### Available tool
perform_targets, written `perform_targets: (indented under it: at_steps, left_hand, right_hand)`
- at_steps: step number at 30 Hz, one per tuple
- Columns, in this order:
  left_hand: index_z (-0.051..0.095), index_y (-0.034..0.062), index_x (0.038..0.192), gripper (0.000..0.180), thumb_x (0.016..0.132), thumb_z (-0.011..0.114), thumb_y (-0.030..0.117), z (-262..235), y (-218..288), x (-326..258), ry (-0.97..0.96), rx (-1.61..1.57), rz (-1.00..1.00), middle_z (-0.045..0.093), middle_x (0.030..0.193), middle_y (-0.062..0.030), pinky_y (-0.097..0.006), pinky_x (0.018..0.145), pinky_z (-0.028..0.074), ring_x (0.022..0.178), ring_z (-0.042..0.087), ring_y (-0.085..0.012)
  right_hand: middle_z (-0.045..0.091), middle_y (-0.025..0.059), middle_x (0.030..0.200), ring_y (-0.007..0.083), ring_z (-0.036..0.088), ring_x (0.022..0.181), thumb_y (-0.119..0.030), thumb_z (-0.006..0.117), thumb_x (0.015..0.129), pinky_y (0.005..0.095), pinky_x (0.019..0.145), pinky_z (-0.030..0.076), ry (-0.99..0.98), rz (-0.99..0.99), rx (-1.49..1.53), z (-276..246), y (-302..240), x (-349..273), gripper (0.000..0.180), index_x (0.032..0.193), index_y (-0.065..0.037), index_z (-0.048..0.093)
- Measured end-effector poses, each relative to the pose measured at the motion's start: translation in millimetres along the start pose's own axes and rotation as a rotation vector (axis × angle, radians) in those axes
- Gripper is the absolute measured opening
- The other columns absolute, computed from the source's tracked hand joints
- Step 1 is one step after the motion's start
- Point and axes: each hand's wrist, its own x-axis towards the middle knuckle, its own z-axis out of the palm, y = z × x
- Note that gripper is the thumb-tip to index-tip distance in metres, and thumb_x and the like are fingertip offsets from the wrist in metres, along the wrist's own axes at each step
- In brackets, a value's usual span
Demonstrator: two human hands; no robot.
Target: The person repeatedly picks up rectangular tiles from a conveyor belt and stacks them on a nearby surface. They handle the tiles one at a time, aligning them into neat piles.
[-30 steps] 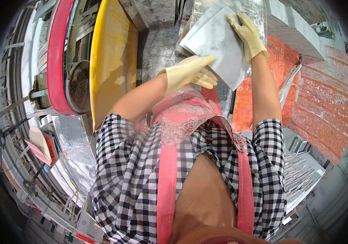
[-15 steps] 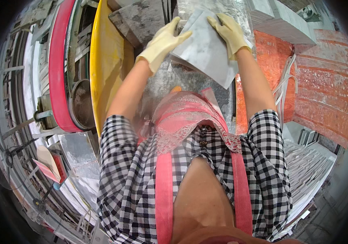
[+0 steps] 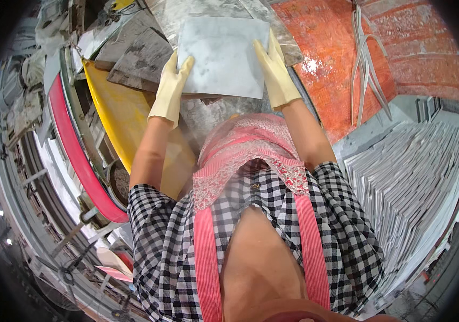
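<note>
A square, pale grey-white tile (image 3: 222, 56) with faint marbling lies level in front of me. My left hand (image 3: 170, 88), in a cream rubber glove, grips its left edge, with the thumb near the top face. On the opposite edge my right hand (image 3: 278, 75), gloved alike, holds it with fingers pointing away from me. A darker edge shows below the tile's near side; whether further tiles lie under it is hidden. Beneath is a worn grey metal work surface (image 3: 200, 115).
Dark slabs (image 3: 141, 53) lean at the far left, beside a yellow curved panel (image 3: 114, 112) and a red-rimmed band (image 3: 82, 147). To the right are an orange board (image 3: 315, 59) with pale straps (image 3: 366, 70) and a large rack of upright thin tiles (image 3: 409, 166).
The fanned tiles have been turned and lined up, showing one square face. Both hands have moved to opposite side edges. My view has swung right, bringing more of the tile rack in.
</note>
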Motion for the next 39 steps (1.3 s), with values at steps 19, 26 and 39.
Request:
perform_targets:
  at_steps: [19,26,39]
  left_hand:
    - [0.053,0.0012,0.146,0.053,0.101,0.057,0.029,-0.8,-23.1,-1.8,0.049,0.054,0.104,0.062,0.134,-0.0177,-0.035,0.102,0.047,0.120,0.062,-0.0261]
    - [0.051,-0.0012,0.146,0.059,0.099,0.059,0.034,4.3,-38.4,8.2,0.192,0.332,0.204,0.065,0.126,-0.0302,-0.043,0.102,0.049,0.120,0.063,-0.0410]
    - [0.037,0.0121,0.159,0.099,0.087,0.050,0.078,-3.0,-7.3,-5.4,-0.019,0.555,-0.384,0.049,0.155,-0.0190,-0.043,0.116,0.036,0.143,0.047,-0.0341]
  right_hand:
    - [0.055,0.0160,0.143,0.0225,0.055,0.128,-0.020,0.060,0.099,0.0359,0.106,0.045,-0.005,-0.078,-0.082,-2.1,21.3,17.0,0.062,0.155,-0.004,0.040]
    - [0.046,0.0131,0.154,0.0218,0.047,0.138,-0.026,0.058,0.102,0.0349,0.114,0.039,-0.041,-0.028,-0.195,-4.8,0.4,13.4,0.063,0.158,-0.005,0.038]
    - [0.066,0.0185,0.121,0.0151,0.066,0.103,-0.016,0.070,0.098,0.0284,0.089,0.054,0.112,-0.137,-0.061,-58.1,42.2,16.5,0.045,0.134,0.008,0.057]
